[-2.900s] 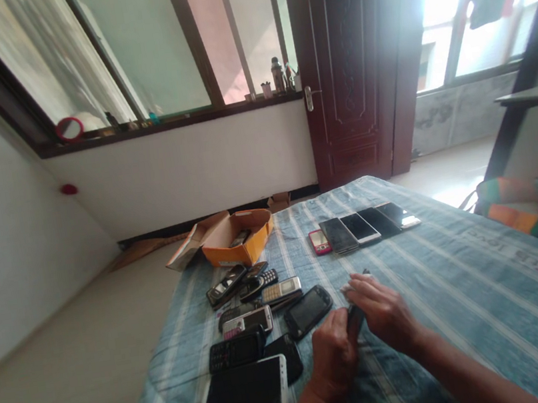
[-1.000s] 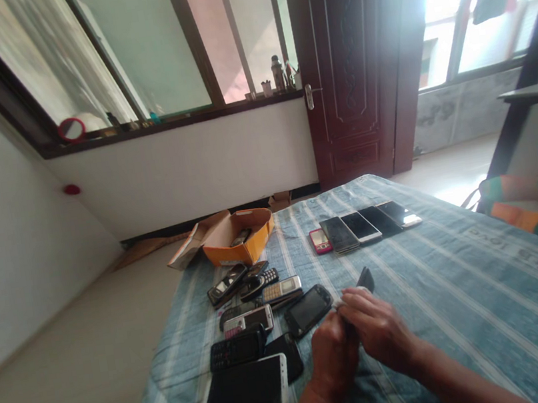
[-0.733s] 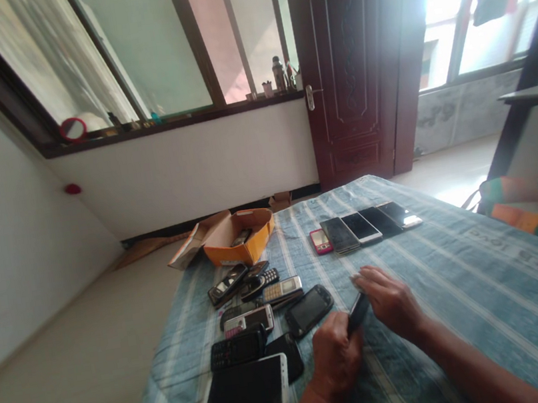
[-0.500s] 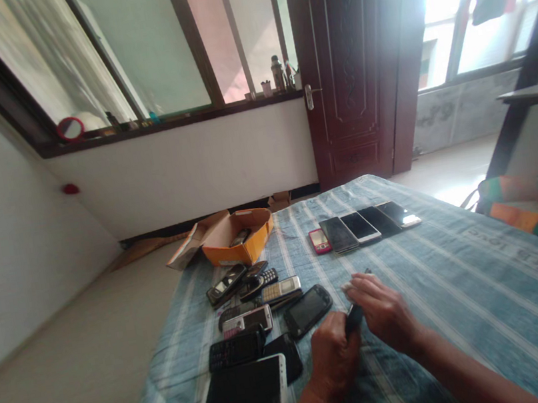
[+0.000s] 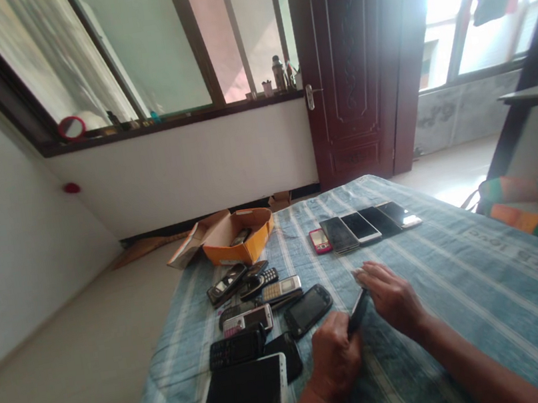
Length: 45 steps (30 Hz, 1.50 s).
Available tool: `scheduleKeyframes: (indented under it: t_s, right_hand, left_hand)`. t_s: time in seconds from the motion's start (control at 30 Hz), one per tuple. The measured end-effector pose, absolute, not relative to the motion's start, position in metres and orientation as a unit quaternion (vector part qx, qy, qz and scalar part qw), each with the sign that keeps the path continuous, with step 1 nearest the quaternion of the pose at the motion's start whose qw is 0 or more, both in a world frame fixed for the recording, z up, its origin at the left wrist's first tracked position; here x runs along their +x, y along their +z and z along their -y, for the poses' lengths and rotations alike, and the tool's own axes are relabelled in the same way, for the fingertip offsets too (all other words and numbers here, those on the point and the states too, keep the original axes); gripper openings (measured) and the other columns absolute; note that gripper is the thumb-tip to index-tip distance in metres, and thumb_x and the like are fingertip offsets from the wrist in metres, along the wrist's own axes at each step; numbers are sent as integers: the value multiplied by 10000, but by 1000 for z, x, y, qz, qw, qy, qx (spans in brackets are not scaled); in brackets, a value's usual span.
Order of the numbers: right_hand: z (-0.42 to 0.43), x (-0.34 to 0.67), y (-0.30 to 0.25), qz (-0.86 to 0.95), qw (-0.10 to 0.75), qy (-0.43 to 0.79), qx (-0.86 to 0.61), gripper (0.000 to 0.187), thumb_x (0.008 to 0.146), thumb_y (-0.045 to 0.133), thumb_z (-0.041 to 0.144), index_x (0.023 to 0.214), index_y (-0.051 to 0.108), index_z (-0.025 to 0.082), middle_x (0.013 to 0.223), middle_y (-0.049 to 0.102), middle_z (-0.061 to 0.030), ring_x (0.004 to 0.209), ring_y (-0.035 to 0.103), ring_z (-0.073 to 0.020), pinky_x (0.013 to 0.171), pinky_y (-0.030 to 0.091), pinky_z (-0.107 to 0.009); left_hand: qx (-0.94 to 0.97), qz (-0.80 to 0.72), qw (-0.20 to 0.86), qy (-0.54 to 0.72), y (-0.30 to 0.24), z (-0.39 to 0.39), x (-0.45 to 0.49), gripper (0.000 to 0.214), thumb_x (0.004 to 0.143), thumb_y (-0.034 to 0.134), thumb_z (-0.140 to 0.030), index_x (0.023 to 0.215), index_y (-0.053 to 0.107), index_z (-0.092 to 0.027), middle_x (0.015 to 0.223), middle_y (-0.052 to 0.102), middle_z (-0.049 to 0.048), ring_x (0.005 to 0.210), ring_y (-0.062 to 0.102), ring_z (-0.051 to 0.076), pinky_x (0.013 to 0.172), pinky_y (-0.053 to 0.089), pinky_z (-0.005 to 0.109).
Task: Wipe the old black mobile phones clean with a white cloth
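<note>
Held phone between two hands, seen from the wearer's head. The left hand (image 5: 335,356) is clenched around the near end of the dark held phone (image 5: 358,311), which stands out from the fist edge-on to the view. Its long axis runs away from the person and slants to the right, so that its far end points toward the fingers of the right hand (image 5: 395,297). The held phone thus lies to the left of the right palm, directly ahead of the left fist; the left hand is the nearer, being in contact with it. The right hand is curled, fingertips level with the far end; whether they touch it, and whether the pale patch there is a scrap of cloth, cannot be told. Left of the fist, on the striped cloth (image 5: 457,308), lie a black phone (image 5: 308,310), just beside it, and a tablet (image 5: 242,395). Beyond the hands, well apart from them, a red phone (image 5: 321,241) and a white phone (image 5: 361,227) belong to a row; an orange box (image 5: 229,254) stands at far left.
</note>
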State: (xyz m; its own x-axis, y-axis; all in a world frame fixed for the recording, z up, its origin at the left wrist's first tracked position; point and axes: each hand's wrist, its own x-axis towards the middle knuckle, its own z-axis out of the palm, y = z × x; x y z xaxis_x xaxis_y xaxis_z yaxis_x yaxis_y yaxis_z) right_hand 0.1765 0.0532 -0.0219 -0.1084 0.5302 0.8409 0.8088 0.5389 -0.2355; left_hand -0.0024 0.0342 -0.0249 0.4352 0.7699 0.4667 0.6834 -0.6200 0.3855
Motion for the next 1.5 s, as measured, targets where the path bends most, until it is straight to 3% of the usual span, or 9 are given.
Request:
scheduleKeyframes:
  t_s: [0.47,0.87,1.1,1.23,1.5]
  right_hand:
    - [-54,176,-21,719,507,-128,-457,303,925,424,119,1016,697,213,965,688,-71,1046,623,-200,905,543,-349]
    - [-41,156,-6,728,548,-91,-402,289,891,432,42,967,675,178,954,678,-81,986,629,-187,878,546,-320]
    - [-27,139,0,773,523,-65,-353,338,900,439,55,1136,642,188,1018,674,-87,1092,599,-214,919,540,-365]
    - [-37,153,-7,756,518,-86,-392,336,907,423,71,1091,669,206,1002,679,-83,1064,614,-213,918,539,-375]
    - [-54,178,-18,713,514,-104,-465,329,920,396,101,1043,681,211,953,678,-75,979,634,-188,873,542,-330]
  left_hand:
    - [847,-405,59,338,-25,-34,-4,133,771,538,-110,692,494,-207,642,574,-14,556,548,136,502,348,237]
    - [827,-358,6,433,-16,-32,-2,153,872,455,-136,737,490,-199,637,536,-1,581,545,137,547,411,237]
    - [821,-351,40,449,-17,-32,-3,134,916,411,-164,818,498,-192,698,592,24,611,581,140,575,448,239]
    - [821,-373,37,431,-16,-31,-3,197,915,419,-158,740,500,-196,655,563,12,587,567,132,546,431,225]
    - [819,-370,29,437,-12,-30,-2,142,906,451,-177,823,566,-183,688,584,8,623,584,131,597,472,222]
